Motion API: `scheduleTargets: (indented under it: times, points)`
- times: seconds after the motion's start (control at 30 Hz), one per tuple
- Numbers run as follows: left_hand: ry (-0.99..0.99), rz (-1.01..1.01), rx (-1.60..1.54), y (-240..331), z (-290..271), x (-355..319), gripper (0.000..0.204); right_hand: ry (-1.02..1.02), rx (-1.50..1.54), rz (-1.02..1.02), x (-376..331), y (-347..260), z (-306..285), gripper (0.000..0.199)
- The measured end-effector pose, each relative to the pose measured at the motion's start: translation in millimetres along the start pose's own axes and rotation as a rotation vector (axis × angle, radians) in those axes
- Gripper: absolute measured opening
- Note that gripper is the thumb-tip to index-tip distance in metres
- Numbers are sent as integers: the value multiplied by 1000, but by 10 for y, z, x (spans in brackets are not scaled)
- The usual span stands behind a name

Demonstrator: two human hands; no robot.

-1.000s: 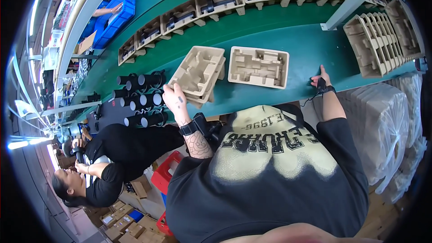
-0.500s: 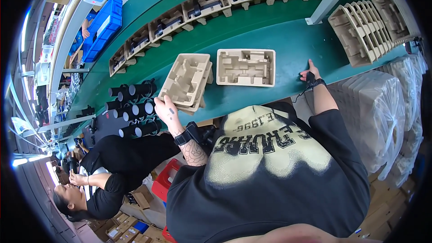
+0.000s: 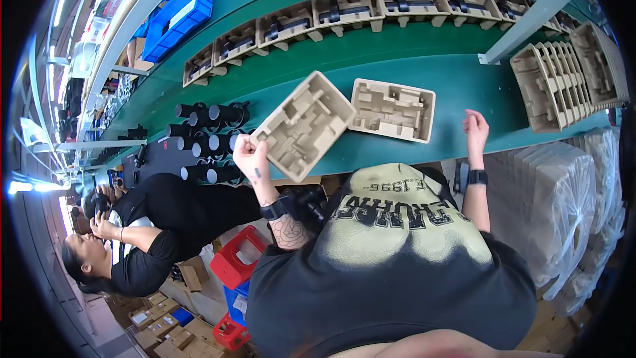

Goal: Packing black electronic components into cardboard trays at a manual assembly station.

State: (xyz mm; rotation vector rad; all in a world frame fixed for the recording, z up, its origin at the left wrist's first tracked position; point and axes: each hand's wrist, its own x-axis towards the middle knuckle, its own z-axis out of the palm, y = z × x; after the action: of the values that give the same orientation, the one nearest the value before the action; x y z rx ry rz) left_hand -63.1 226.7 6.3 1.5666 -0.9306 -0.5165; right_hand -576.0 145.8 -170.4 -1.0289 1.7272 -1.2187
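Left hand: the left hand (image 3: 248,156) has its fingers closed on the edge of a tan pulp tray (image 3: 303,126), holding it tilted up off the green belt (image 3: 424,73).
Right hand: the right hand (image 3: 476,127) is loosely open with curled fingers, holding nothing, over the belt's near edge.
Second tray: another pulp tray (image 3: 393,109) lies flat on the belt, just beside the lifted one, between both hands.
Stack: more trays (image 3: 563,76) stand stacked on the right.
Left side: black cylinders (image 3: 209,139) sit near the left hand.
Far row: filled trays (image 3: 344,13) line the belt's far side.
Neighbour: a person in black (image 3: 146,225) sits to the left.
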Motion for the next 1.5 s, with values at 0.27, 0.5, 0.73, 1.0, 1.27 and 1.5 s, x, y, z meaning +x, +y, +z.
scheduleTargets:
  times: [0.27, 0.5, 0.73, 1.0, 1.27, 1.5]
  points:
    - [-202, -62, -366, 343, 339, -72, 17, -871, 8, -199, -778, -1973, 1029, 51]
    - [-88, 43, 102, 590, 664, -268, 17, -535, 334, -326, -1030, -1902, 897, 53]
    - [-44, 136, -110, 443, 396, -257, 18, -594, 308, -288, -870, -2248, 1244, 49]
    - [121, 114, -60, 270, 54, 746, 24, -712, -16, -167, -140, -1462, 1116, 54]
    - [46, 113, 362, -1395, 494, 1725, 24, -534, -298, -598, -612, -1626, 1677, 65]
    - [-66, -107, 1146, -1596, 641, 1453, 45, -899, -782, -771, -72, -1266, 2344, 54]
